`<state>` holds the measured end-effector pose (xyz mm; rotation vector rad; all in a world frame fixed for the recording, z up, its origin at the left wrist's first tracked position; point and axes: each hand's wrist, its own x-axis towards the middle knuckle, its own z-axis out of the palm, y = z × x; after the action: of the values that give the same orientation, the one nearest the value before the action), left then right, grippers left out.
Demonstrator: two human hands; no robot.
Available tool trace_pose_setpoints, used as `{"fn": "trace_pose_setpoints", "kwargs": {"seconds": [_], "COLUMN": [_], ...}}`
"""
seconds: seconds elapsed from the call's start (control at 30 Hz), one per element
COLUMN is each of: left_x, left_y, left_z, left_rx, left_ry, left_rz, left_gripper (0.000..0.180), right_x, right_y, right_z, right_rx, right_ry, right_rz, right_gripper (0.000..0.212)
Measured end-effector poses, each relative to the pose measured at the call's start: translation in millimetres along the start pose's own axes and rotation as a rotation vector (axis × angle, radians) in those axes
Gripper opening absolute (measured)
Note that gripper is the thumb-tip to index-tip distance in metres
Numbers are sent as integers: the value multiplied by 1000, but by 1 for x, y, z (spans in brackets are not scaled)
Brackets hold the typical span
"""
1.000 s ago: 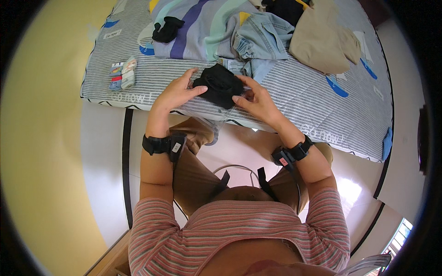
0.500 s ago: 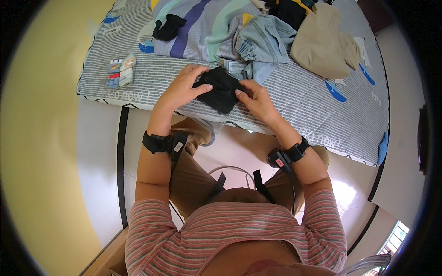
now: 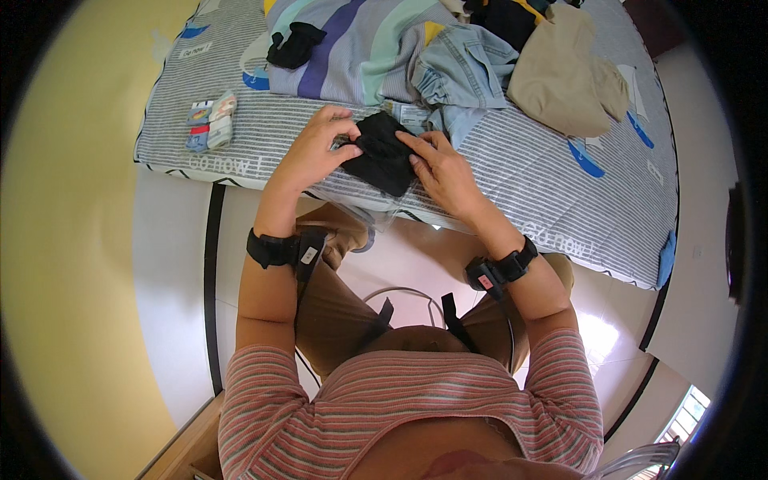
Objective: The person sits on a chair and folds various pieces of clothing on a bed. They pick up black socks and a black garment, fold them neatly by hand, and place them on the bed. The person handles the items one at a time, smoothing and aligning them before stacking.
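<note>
A folded black piece of clothing [image 3: 382, 154] lies near the front edge of the bed, partly over a clear plastic sheet or bag [image 3: 364, 210]. At its left edge my left hand [image 3: 320, 150] has curled fingers and thumb gripping the cloth. From the other side my right hand [image 3: 444, 172] grips the right edge, its fingers lying on top and the thumb lower down. What kind of garment it is I cannot make out. Just beyond it are light blue jeans [image 3: 464, 72], partly bunched up.
The bed [image 3: 240, 120] has a striped grey cover. A small set of folded, colourful socks [image 3: 210, 124] lies at left. Farther back are a striped blanket [image 3: 352, 48], a crumpled black cloth [image 3: 295, 45] and beige trousers [image 3: 560, 80]. A blue cloth [image 3: 666, 258] hangs at the right edge.
My right fingers have moved up onto the top of the black cloth. My left fingers have curled in closer at its left edge, and the cloth has shifted slightly.
</note>
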<state>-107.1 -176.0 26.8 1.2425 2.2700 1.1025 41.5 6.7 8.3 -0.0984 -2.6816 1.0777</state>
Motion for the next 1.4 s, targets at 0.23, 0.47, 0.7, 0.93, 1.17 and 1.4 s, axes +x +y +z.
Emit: {"fn": "trace_pose_setpoints", "kwargs": {"seconds": [0.23,0.47,0.7,0.93,1.17,1.4], "left_x": [6,6,-18,-22,-28,-10], "left_y": [1,-5,-14,-26,-74,-41], "left_z": [5,9,-26,-36,-68,-66], "left_rx": [138,114,-65,74,250,610], "left_ry": [86,85,9,-16,332,800], "left_rz": [212,109,-161,-266,-497,-352], "left_gripper": [17,27,38,18,19,27], "right_x": [2,1,3,3,0,0], "right_y": [3,-2,2,3,8,9], "right_z": [-2,-9,-12,-10,-13,-25], "right_rx": [-15,120,187,209,218,239], "right_ry": [-74,54,-33,-39,-53,-47], "right_rz": [-29,72,236,231,252,189], "right_gripper": [40,39,44,46,45,39]}}
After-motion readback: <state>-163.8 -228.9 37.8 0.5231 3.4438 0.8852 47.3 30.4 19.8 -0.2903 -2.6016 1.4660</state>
